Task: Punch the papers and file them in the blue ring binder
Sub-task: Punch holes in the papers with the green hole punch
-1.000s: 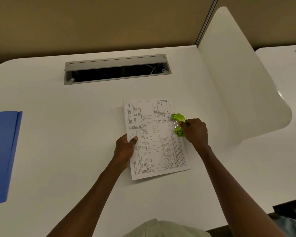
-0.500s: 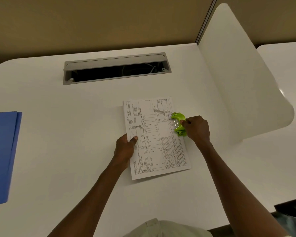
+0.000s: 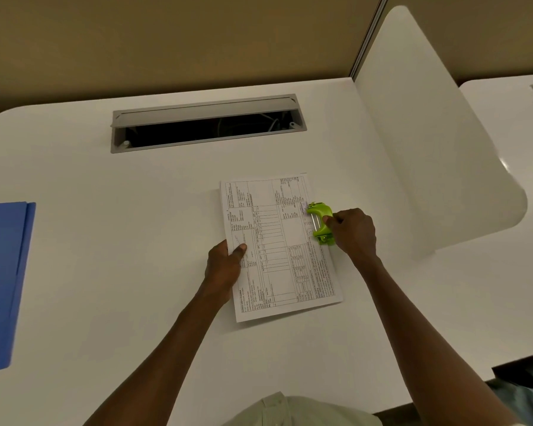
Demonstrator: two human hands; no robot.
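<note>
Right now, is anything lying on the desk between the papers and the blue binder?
Nothing visible does. The papers lie mid-desk with the left hand holding their left edge; between them and the blue binder at the far left there is only bare white desk.

White desk [image 3: 105,272], with a grey cable slot [image 3: 208,123] open near the back edge. Printed papers [image 3: 279,247] flat near the middle, a green hole punch [image 3: 320,221] on their right edge, a blue ring binder [image 3: 3,281] far left.
</note>
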